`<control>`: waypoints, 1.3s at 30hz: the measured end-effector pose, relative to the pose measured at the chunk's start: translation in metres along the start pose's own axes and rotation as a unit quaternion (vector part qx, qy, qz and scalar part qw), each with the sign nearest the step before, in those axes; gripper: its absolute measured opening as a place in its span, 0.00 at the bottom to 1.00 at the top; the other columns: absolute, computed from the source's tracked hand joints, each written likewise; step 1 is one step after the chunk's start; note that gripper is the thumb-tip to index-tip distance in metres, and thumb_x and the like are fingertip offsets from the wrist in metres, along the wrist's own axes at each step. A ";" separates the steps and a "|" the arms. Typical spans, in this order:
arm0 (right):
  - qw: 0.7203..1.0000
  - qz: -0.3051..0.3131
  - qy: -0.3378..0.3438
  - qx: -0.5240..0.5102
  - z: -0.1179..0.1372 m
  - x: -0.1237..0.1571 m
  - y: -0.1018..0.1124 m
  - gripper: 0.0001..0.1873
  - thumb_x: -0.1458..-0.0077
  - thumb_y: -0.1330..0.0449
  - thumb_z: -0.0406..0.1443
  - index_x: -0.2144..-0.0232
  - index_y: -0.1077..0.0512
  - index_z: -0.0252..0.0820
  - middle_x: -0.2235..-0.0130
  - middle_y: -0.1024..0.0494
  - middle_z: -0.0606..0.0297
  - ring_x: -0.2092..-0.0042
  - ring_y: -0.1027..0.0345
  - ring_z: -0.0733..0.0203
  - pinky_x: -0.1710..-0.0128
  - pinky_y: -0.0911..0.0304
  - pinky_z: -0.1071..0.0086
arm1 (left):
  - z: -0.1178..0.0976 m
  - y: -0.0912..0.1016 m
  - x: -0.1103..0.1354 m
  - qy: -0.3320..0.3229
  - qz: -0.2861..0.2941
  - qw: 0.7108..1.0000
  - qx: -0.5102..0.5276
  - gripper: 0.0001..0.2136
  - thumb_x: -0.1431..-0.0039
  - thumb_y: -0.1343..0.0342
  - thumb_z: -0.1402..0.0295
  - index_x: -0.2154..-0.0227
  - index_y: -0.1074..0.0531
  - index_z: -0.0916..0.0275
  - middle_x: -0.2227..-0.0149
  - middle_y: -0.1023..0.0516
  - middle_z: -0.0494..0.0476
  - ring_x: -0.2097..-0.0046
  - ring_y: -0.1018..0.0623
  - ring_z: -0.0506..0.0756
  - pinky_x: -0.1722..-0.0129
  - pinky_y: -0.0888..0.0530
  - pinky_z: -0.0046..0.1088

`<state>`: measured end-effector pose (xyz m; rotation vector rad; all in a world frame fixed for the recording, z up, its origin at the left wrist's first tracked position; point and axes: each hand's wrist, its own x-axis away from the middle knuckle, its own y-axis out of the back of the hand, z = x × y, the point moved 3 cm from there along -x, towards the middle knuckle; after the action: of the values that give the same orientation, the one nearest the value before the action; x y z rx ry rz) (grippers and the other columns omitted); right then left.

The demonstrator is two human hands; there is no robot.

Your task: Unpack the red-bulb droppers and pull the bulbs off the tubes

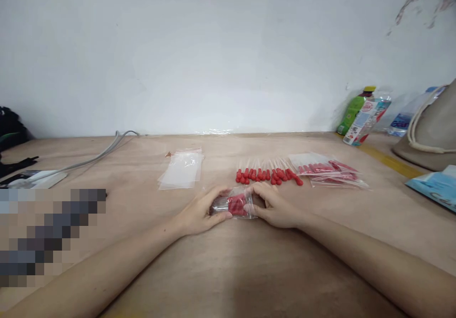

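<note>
Between my two hands is a clear plastic bag [238, 205] with something red inside; whether it is one piece or several I cannot tell. My left hand [204, 212] is closed on the bag's left end, its thumb at the near edge. At the right end, the thumb and fingers of my right hand [273, 206] grip the plastic. Just beyond the hands lie several red-tipped sticks [263, 173] in a row, red ends toward me. To their right, filled zip bags [331, 168] with red contents overlap in a pile. Flat, whitish zip bags [181, 167] lie stacked at the left.
A grey cable [107, 148] crosses the table at the far left. At the back right stand a green bottle [352, 111] and a leaning carton [366, 121], near a beige bag [432, 126]. A blue packet [436, 188] lies at the right edge. A white wall [228, 52] closes the back.
</note>
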<state>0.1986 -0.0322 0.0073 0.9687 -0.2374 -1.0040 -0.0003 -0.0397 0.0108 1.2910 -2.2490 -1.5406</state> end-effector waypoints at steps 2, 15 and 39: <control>0.999 0.003 0.015 -0.052 0.002 0.001 -0.001 0.14 0.46 0.46 0.41 0.57 0.35 0.44 0.59 0.30 0.63 0.57 0.40 0.59 0.55 0.46 0.62 | -0.001 0.000 -0.001 -0.008 -0.012 1.000 -0.007 0.21 0.45 0.47 0.63 0.49 0.42 0.59 0.52 0.32 0.59 0.51 0.31 0.55 0.53 0.32 0.33; 0.972 -0.082 0.011 -0.221 0.009 -0.005 -0.008 0.11 0.48 0.45 0.39 0.64 0.29 0.40 0.67 0.26 0.65 0.66 0.34 0.63 0.66 0.37 0.69 | 0.000 -0.002 -0.006 -0.018 -0.006 1.000 0.015 0.19 0.44 0.47 0.63 0.51 0.40 0.60 0.53 0.32 0.58 0.53 0.31 0.55 0.54 0.32 0.32; 0.952 -0.262 0.049 0.150 -0.055 -0.014 0.087 0.12 0.47 0.46 0.36 0.60 0.30 0.40 0.63 0.26 0.58 0.63 0.31 0.59 0.62 0.35 0.64 | 0.011 0.004 -0.002 0.007 -0.002 1.000 -0.008 0.16 0.44 0.47 0.61 0.54 0.37 0.61 0.58 0.31 0.57 0.60 0.29 0.53 0.65 0.31 0.27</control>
<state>0.2751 0.0265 0.0467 1.3989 -0.0462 -1.4244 -0.0069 -0.0303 0.0098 1.2998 -2.2212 -1.5425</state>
